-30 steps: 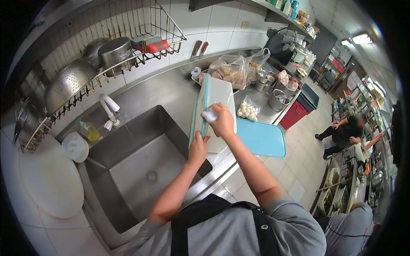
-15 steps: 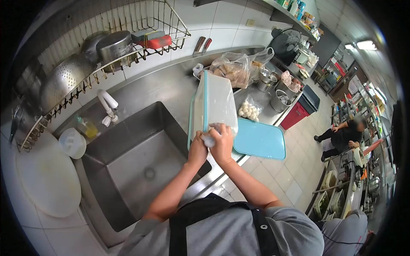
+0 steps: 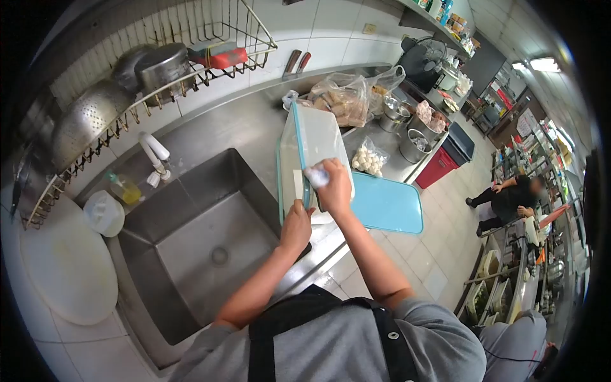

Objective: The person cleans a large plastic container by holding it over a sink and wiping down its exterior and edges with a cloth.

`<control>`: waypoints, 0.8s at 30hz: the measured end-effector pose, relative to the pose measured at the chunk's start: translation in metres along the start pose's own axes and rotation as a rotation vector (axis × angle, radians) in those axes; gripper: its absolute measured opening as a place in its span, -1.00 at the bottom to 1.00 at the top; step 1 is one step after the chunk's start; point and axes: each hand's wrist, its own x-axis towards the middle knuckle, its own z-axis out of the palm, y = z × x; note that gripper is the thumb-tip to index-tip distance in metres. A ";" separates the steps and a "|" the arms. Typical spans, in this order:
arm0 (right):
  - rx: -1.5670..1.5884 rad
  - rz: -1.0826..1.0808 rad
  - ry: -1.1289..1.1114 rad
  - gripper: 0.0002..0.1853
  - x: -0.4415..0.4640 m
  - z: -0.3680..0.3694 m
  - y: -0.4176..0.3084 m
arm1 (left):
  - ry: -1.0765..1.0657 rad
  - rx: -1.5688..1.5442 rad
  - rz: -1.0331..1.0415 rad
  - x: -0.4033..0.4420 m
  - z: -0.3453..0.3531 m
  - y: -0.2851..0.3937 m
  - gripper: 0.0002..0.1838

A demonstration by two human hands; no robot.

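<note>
A translucent plastic container [image 3: 324, 135] with a light-blue rim is tipped on its side on the steel counter, beside the sink. My left hand [image 3: 296, 229] is closed on the near corner of its rim. In my right hand [image 3: 337, 189] is a crumpled white wad [image 3: 317, 176], pressed near the rim; whether it is cloth or paper I cannot tell. A flat light-blue lid [image 3: 388, 205] lies right of the container, partly over the counter edge. Another light-blue edge shows behind the container's left side.
The steel sink [image 3: 219, 219] with a white tap [image 3: 154, 158] is at left, under a wire rack [image 3: 162, 89] of pots. Bagged food [image 3: 344, 99], a bag of white balls [image 3: 370, 157] and metal pots [image 3: 396, 116] stand behind. A person [image 3: 509, 202] is at right.
My hands, together on the white wad before, have separated. The left has gone down to the container's near rim corner; the right has moved up and slightly right with the wad.
</note>
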 end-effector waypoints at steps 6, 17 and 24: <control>-0.037 -0.161 0.069 -0.76 -0.038 -0.004 -0.013 | 0.007 -0.095 -0.018 0.008 -0.001 -0.012 -0.82; -0.068 -0.106 0.029 -0.80 -0.032 0.008 -0.022 | -0.036 -0.185 0.156 0.001 0.010 -0.022 -0.86; -0.007 -0.021 -0.127 -0.71 -0.006 0.009 -0.003 | -0.122 -0.053 -0.059 0.007 -0.005 -0.009 -0.71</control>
